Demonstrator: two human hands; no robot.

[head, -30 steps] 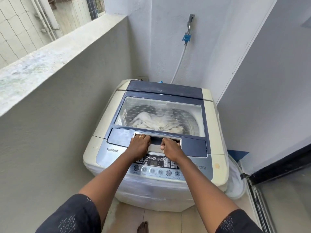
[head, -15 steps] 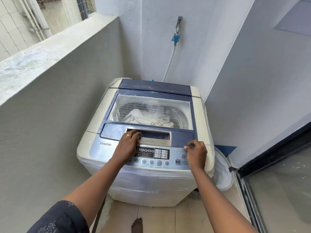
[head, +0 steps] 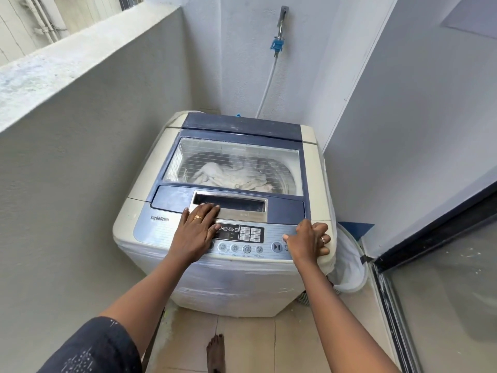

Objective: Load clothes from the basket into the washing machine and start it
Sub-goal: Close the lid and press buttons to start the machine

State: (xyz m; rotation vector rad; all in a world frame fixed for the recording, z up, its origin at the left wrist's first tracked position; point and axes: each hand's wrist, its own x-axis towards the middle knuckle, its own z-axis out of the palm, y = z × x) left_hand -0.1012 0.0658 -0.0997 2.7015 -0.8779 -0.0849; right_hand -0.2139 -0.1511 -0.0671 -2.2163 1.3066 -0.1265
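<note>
- Hands are leaving the handle (head: 230,203): the left hand (head: 197,232) is lying flat, fingers straight, across the front edge of the lid (head: 174,200), holding nothing.
- Meanwhile the right hand (head: 309,242) is now sitting at the 3 o'clock end of the panel (head: 250,234), fingers curled round nothing, thumb beside the start button (head: 276,247).
- Under the shut lid the clothes (head: 231,177) are lying in the drum (head: 271,168), at 12 o'clock of the hands.
- Loading is looking done; starting is coming next.

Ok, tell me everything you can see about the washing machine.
The washing machine is a cream top-loader, blue lid shut, pale clothes visible through its clear window. Plastic film wraps its front. It stands upright on tiles in a corner. The left hand lies flat across lid edge and control panel; the right hand grips its front right corner.
</note>
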